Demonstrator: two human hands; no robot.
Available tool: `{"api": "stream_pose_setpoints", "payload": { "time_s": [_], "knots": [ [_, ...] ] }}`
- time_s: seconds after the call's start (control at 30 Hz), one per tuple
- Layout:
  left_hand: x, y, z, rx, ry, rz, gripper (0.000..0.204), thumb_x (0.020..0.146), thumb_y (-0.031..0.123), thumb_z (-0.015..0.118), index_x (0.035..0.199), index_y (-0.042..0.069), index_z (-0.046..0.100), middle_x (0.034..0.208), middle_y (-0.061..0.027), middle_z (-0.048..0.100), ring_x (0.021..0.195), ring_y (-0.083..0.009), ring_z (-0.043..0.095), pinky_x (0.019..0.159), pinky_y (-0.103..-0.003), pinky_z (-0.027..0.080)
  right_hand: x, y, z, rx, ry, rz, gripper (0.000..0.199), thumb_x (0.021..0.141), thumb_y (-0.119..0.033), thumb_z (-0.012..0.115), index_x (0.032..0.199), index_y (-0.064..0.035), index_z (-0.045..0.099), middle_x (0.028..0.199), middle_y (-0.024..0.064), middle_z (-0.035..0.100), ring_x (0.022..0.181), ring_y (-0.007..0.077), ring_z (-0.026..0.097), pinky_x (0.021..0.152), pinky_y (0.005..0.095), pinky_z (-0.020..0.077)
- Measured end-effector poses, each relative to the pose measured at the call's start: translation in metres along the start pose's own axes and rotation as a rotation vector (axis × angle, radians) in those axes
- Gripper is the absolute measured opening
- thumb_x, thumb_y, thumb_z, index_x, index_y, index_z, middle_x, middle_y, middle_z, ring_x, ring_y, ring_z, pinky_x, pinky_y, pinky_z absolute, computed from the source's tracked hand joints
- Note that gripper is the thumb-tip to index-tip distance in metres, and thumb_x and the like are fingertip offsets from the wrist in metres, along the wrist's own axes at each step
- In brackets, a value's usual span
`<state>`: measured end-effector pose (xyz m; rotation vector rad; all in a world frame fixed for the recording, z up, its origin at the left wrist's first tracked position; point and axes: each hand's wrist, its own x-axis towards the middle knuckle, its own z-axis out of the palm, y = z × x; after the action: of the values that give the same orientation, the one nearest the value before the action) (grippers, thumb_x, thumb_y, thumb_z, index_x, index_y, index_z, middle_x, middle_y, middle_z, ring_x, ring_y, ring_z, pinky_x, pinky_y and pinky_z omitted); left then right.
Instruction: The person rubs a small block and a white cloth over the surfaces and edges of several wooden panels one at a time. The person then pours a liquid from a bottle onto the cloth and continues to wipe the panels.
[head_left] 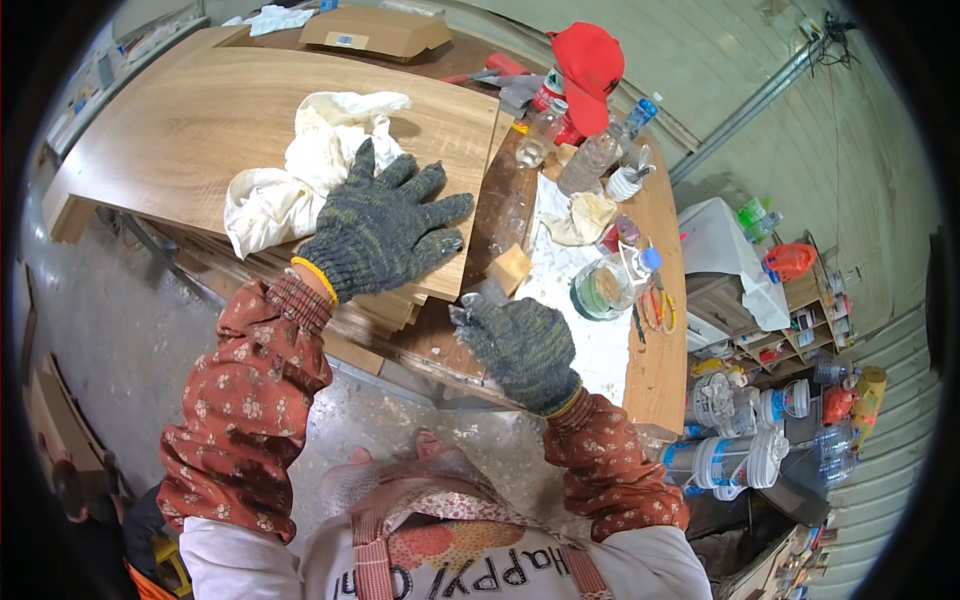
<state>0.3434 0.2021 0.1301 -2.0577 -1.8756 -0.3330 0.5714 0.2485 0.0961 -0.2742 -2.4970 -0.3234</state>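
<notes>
My left hand (380, 228), in a grey knitted glove, lies flat with fingers spread on the top light wooden board (180, 120) of a stack, its heel resting on a crumpled white cloth (310, 160). My right hand (520, 345), also gloved, hovers over the workbench (655, 370) near the board's right corner, fingers curled loosely; I cannot tell if something small sits at its fingertips. A small tan sanding block (510, 268) lies just beyond it.
A glass jar (600, 288), pliers (655, 310), rag (580, 215), plastic bottles (590, 160) and a red cap (590, 60) crowd the bench's right side. A cardboard box (375, 30) sits at the far end. Buckets and containers (740, 460) stand on the floor right.
</notes>
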Motion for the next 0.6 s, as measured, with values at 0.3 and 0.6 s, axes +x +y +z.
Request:
{"api": "stream_pose_setpoints", "payload": {
  "time_s": [0.3, 0.6],
  "knots": [
    [-0.001, -0.001, 0.002, 0.012, 0.006, 0.013, 0.046, 0.092, 0.046, 0.039, 0.13, 0.022, 0.048, 0.134, -0.0122, 0.046, 0.123, -0.0336, 0.041, 0.107, -0.058, 0.014, -0.016, 0.017, 0.009, 0.161, -0.14, -0.086, 0.028, 0.08, -0.021, 0.063, 0.106, -0.011, 0.063, 0.096, 0.0073, 0.065, 0.076, 0.0243, 0.061, 0.061, 0.035, 0.0474],
    [-0.003, -0.003, 0.002, 0.011, 0.021, 0.015, 0.046, 0.091, 0.045, 0.041, 0.129, 0.021, 0.05, 0.133, -0.0116, 0.047, 0.123, -0.0323, 0.041, 0.104, -0.057, 0.018, -0.004, 0.026, -0.003, 0.175, -0.086, -0.259, 0.034, 0.074, -0.008, 0.065, 0.108, -0.0036, 0.06, 0.104, 0.0143, 0.064, 0.086, 0.028, 0.064, 0.068, 0.0371, 0.0517]
  ]
}}
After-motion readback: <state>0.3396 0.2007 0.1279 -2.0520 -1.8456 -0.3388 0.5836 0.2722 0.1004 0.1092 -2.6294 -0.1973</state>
